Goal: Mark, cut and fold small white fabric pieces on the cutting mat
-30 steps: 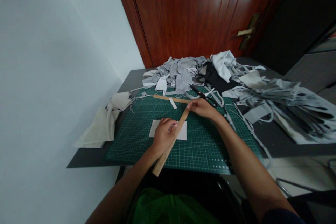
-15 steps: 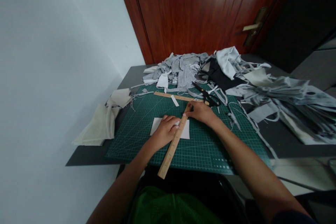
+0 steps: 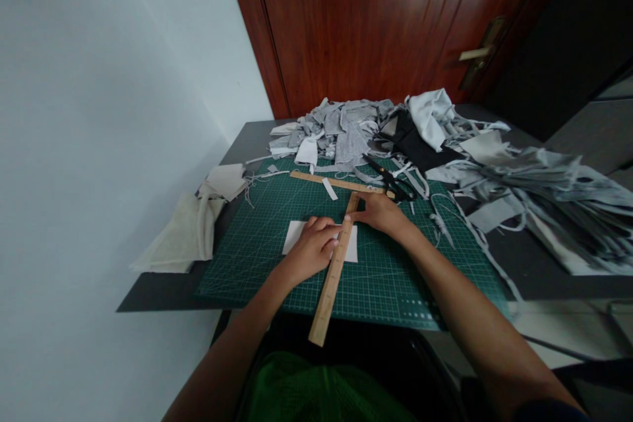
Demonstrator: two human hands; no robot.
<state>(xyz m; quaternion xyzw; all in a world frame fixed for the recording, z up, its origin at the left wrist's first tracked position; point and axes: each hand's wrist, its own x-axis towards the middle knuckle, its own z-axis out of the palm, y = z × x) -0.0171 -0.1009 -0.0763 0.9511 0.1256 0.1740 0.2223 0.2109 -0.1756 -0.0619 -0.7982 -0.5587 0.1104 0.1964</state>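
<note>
A wooden ruler (image 3: 330, 287) lies slantwise across a white rectangular piece (image 3: 351, 249), paper or cloth, on the green cutting mat (image 3: 380, 277). Its near end sticks out past the mat's front edge. My right hand (image 3: 380, 212) pinches the ruler near its far end, thumb on top. On the white piece rests my left hand (image 3: 312, 247), its fingers bent and its index finger and thumb against the ruler's left edge. The left hand covers part of the white piece.
A second wooden ruler (image 3: 314, 177), a small white strip (image 3: 330, 189) and black scissors (image 3: 395, 186) lie farther back. Grey and white cloth scraps (image 3: 346, 125) are heaped behind. A fabric stack (image 3: 558, 178) stands right, cream cloth (image 3: 185, 237) left. A wall borders the left side.
The wooden ruler has turned, its near end swinging right so that it lies more nearly straight toward me. Both hands stay at about the same place.
</note>
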